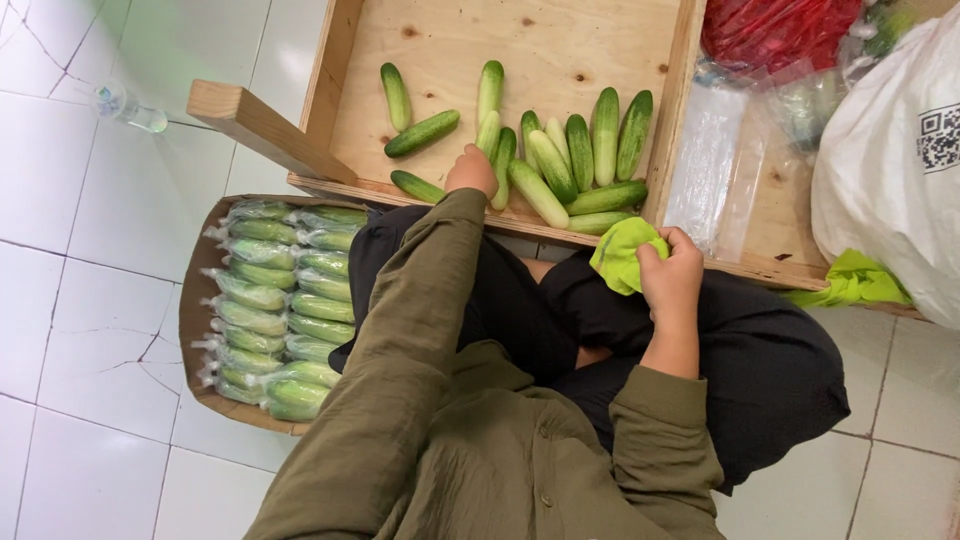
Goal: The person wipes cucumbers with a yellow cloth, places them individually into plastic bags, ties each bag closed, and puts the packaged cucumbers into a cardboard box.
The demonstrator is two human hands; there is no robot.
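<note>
The loose cucumbers lie in a shallow wooden crate at twelve o'clock from the seated person, most of them bunched toward the crate's right side, a few scattered to the left. The left hand reaches over the crate's near rim and rests among them, fingers curled down onto a cucumber; whether it actually grips one I cannot tell, since the fingertips are hidden. The right hand, at about two o'clock, is closed around a bunched yellow-green cloth, held just at the crate's near edge above the lap. At nine o'clock, on the white tiled floor, stands a cardboard box packed with rows of cucumbers wrapped in clear plastic. Beyond the crate's divider, at one o'clock, lie clear plastic bags, a red bag and a large white sack, with another green cloth beneath it.
</note>
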